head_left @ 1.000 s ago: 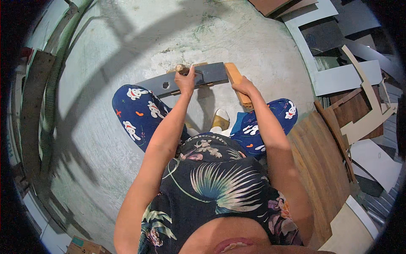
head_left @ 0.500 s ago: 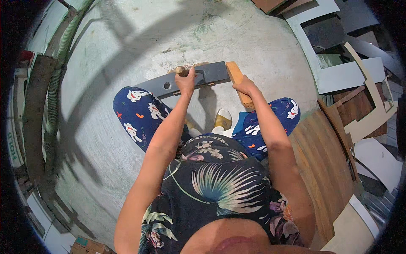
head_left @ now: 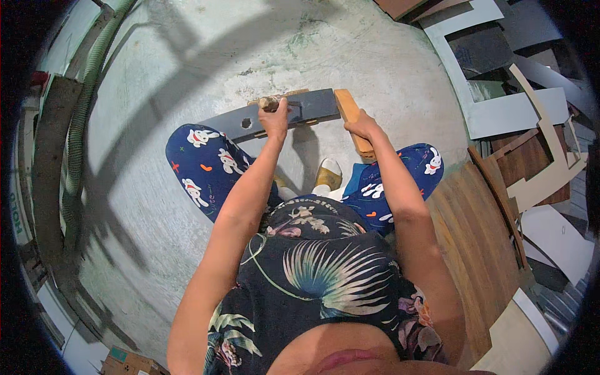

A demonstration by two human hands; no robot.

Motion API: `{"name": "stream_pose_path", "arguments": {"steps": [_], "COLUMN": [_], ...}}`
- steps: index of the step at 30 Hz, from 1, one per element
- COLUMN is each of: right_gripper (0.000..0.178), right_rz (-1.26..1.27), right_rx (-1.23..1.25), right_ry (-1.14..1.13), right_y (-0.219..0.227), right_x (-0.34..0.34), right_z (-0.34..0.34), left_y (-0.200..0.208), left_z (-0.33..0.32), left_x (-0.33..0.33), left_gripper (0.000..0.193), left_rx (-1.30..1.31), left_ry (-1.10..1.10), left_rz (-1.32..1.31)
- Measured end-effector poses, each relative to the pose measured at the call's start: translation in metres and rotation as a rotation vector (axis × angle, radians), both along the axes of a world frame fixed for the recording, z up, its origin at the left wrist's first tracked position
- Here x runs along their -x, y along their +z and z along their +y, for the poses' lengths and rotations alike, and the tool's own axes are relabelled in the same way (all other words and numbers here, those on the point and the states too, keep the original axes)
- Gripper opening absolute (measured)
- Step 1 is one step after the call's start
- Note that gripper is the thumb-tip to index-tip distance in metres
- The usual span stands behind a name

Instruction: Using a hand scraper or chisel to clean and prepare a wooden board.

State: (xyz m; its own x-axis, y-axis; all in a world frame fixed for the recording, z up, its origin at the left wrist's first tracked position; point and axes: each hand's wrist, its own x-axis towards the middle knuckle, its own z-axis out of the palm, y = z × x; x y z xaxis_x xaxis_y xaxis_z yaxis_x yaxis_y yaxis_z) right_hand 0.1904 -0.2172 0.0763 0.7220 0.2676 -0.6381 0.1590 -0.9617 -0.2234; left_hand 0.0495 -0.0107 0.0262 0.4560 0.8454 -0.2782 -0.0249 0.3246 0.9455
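Left hand (head_left: 274, 120) curled, I hold a round brown piece of wood (head_left: 269, 104) over a long, dark grey board (head_left: 319, 105) that has a hole (head_left: 245, 123) in it. My right hand (head_left: 362, 126) is closed around an orange wood block (head_left: 347, 107), which slants just beside the board's right end, and I cannot tell if they touch. The board is in front of me, with its left part near my left knee (head_left: 197, 140).

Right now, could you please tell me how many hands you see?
2: left hand on a round wooden piece over the grey board, right hand on an orange block.
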Motion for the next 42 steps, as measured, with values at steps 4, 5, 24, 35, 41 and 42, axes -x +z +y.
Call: {"name": "stream_pose_path", "arguments": {"steps": [4, 5, 24, 35, 41, 42], "right_gripper": [0.085, 0.085, 0.075, 0.078, 0.086, 0.086], "right_rz": [-0.006, -0.009, -0.021, -0.193, -0.328, -0.322], "right_rx": [0.009, 0.004, -0.070, -0.405, -0.673, -0.671], "right_ry": [-0.010, -0.012, 0.006, 0.321, 0.693, 0.691], "right_y": [0.000, 0.000, -0.011, 0.138, 0.216, 0.215], "right_x": [0.000, 0.001, -0.011, 0.039, 0.081, 0.085], "right_z": [-0.001, -0.002, -0.008, 0.052, 0.094, 0.097], "left_y": [0.000, 0.000, -0.004, -0.005, 0.003, 0.000], "left_z": [-0.004, -0.003, -0.011, -0.011, -0.020, -0.018], "left_x": [-0.001, -0.002, 0.000, 0.001, -0.003, -0.002], "left_gripper": [0.025, 0.025, 0.019, 0.022, 0.026, 0.026], "left_rx": [-0.065, -0.064, -0.101, -0.194, -0.061, -0.057], "left_ry": [0.039, 0.038, 0.074, 0.072, 0.164, 0.164], "left_rz": [0.025, 0.025, 0.046, 0.117, -0.254, -0.249]}}
